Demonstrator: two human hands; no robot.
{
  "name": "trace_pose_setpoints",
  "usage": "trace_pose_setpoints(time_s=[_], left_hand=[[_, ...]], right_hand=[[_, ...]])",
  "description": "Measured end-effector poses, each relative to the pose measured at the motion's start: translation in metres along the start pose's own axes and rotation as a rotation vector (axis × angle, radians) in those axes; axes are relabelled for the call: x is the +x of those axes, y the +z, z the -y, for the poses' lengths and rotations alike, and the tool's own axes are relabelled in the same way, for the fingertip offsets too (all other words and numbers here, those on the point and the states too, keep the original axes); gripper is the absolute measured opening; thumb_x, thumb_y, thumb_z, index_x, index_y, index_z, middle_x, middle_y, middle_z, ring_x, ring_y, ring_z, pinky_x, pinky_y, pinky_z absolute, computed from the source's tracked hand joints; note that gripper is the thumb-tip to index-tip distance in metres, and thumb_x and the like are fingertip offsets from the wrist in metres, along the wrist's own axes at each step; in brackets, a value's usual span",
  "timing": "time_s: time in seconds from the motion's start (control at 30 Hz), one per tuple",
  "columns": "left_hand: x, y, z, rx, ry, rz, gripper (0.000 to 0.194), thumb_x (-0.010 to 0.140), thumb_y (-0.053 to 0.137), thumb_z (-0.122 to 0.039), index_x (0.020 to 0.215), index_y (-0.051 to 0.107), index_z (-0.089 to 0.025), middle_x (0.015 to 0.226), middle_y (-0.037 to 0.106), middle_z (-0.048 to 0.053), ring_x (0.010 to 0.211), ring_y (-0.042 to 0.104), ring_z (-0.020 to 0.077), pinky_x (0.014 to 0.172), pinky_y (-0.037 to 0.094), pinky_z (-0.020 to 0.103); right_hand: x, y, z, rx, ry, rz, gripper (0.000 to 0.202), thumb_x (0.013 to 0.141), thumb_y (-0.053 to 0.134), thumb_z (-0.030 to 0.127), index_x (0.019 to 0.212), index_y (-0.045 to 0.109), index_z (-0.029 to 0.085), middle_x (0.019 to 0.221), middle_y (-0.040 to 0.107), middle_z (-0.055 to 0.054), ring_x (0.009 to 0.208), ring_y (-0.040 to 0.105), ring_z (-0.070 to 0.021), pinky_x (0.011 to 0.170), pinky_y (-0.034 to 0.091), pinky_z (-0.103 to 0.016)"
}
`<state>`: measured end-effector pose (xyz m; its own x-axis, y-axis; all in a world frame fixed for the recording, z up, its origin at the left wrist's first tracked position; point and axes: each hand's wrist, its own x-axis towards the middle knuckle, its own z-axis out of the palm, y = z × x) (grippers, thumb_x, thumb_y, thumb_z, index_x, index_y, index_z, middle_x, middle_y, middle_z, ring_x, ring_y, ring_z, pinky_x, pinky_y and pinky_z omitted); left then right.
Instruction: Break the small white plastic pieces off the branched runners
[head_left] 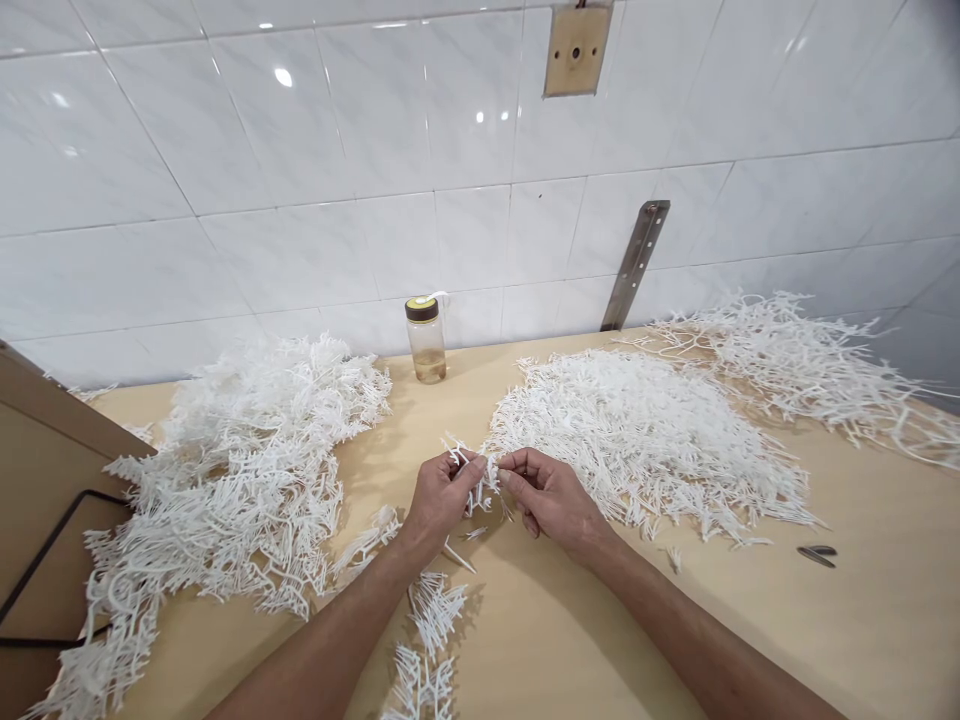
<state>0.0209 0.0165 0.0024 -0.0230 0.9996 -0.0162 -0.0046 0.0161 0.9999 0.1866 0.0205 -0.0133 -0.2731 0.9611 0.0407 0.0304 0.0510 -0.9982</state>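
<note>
Best done with a light pinch: thin tips look brittle, so a firm left hold close to the joint and small right-finger moves should avoid bending or snapping them. Keeping both fingertips near each other helps control; a wide hold would likely let the piece twist.

Left hand (442, 490): thumb and fingers closed on a white branching piece (481, 495). Right hand (551, 500): thumb and index narrow, at the piece's right edge; cannot tell if they grip a twig. Piece sits between the two sets of fingers, tips sticking out above and below, over the surface (540, 620).

Loose white sprigs (437, 610) lie nearer the wearer, below the left fingers. Left pile (255, 480) is left of the fingers, right pile (645, 430) just beyond and right of them. Bottle (427, 345) stands upright beyond the left fingers.
</note>
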Motion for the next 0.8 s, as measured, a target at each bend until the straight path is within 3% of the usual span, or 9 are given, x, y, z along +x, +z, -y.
trace_pose_setpoints(time_s=[0.17,0.27,0.4,0.57,0.8], left_hand=[[0.003,0.000,0.009,0.026,0.045,-0.008,0.037,0.074,0.072,-0.051,0.074,0.067,-0.015,0.050,0.053,-0.003,0.042,0.043,0.0078,0.041,0.032,0.019],[0.005,0.000,0.014,0.057,0.068,-0.013,0.036,0.075,0.070,-0.051,0.080,0.067,-0.015,0.048,0.052,-0.004,0.041,0.042,0.0081,0.042,0.033,0.020],[0.004,0.000,0.012,0.064,0.056,0.018,0.037,0.072,0.074,-0.049,0.084,0.067,-0.015,0.054,0.057,-0.003,0.045,0.046,0.0091,0.046,0.036,0.021],[0.002,0.001,0.005,0.019,0.048,0.026,0.037,0.067,0.077,-0.047,0.082,0.069,-0.014,0.066,0.063,0.002,0.057,0.053,0.0122,0.052,0.041,0.022],[0.003,-0.001,0.010,0.075,0.038,0.020,0.036,0.071,0.074,-0.049,0.072,0.062,-0.016,0.053,0.053,-0.004,0.047,0.044,0.0092,0.048,0.036,0.021]], right_hand=[[0.000,0.000,0.000,-0.049,0.028,0.025,0.034,0.086,0.059,0.047,0.102,0.066,0.017,0.057,0.057,0.005,0.034,0.042,-0.0066,0.036,0.039,-0.020],[0.000,0.002,0.001,-0.129,-0.030,-0.011,0.031,0.085,0.059,0.044,0.099,0.067,0.017,0.066,0.063,0.002,0.037,0.045,-0.0075,0.035,0.039,-0.021],[0.000,0.004,-0.002,-0.240,-0.161,-0.066,0.026,0.087,0.059,0.039,0.097,0.069,0.017,0.080,0.070,-0.004,0.058,0.059,-0.0130,0.050,0.048,-0.024],[-0.001,0.003,-0.004,-0.308,-0.198,-0.028,0.023,0.089,0.056,0.036,0.090,0.069,0.018,0.073,0.068,-0.002,0.063,0.059,-0.0148,0.058,0.048,-0.026],[-0.002,0.002,0.001,-0.363,-0.214,-0.122,0.022,0.088,0.057,0.037,0.085,0.067,0.018,0.071,0.066,-0.002,0.064,0.059,-0.0157,0.058,0.047,-0.026]])
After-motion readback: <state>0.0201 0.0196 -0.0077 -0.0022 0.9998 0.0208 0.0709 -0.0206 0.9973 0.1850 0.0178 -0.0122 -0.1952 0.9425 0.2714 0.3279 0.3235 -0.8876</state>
